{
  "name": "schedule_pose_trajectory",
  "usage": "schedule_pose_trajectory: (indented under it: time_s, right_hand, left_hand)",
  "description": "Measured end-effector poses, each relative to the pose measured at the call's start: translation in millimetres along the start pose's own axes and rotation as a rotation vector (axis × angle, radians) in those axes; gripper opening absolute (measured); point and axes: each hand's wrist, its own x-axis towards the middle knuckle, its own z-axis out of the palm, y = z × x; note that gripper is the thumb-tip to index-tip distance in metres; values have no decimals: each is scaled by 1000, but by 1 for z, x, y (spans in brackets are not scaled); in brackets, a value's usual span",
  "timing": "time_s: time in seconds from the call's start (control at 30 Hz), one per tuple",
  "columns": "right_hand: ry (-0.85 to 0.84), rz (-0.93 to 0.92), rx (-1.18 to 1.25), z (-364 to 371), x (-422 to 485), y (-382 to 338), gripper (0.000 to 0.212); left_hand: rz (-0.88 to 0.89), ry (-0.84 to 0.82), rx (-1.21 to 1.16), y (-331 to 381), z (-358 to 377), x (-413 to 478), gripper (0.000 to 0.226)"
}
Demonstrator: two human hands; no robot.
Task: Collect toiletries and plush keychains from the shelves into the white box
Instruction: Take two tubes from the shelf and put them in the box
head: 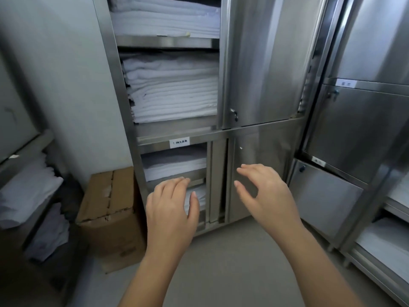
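Note:
My left hand [171, 209] and my right hand [265, 191] are both raised in front of the lower part of a stainless steel cabinet [261, 63], fingers spread and holding nothing. The left hand hovers before the open lower compartment with folded white linen [174, 165]. The right hand is in front of the shut lower door [263, 147]. No white box, toiletries or plush keychains are in view.
Stacks of white towels [172, 96] fill the open upper shelves. A worn cardboard box [110, 209] stands on the floor at the left, beside a low rack of folded cloth [28, 191]. More steel cabinets [363, 120] stand on the right, one lower door [323, 196] ajar.

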Motion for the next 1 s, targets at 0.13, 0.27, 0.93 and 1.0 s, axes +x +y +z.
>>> schedule_pose_trajectory:
  time_s: [0.13, 0.27, 0.93, 1.0]
  right_hand:
    - [27, -8, 6, 41, 46, -5, 26]
    - [-1, -11, 20, 77, 83, -1, 26]
    - [84, -311, 99, 201, 372, 108, 26]
    - [127, -346, 112, 204, 401, 114, 25]
  left_hand:
    - [19, 10, 12, -37, 18, 45, 31]
    - [8, -7, 7, -65, 38, 73, 31]
    - [24, 211, 131, -124, 191, 336, 38]
    - [37, 258, 161, -126, 197, 362, 38]
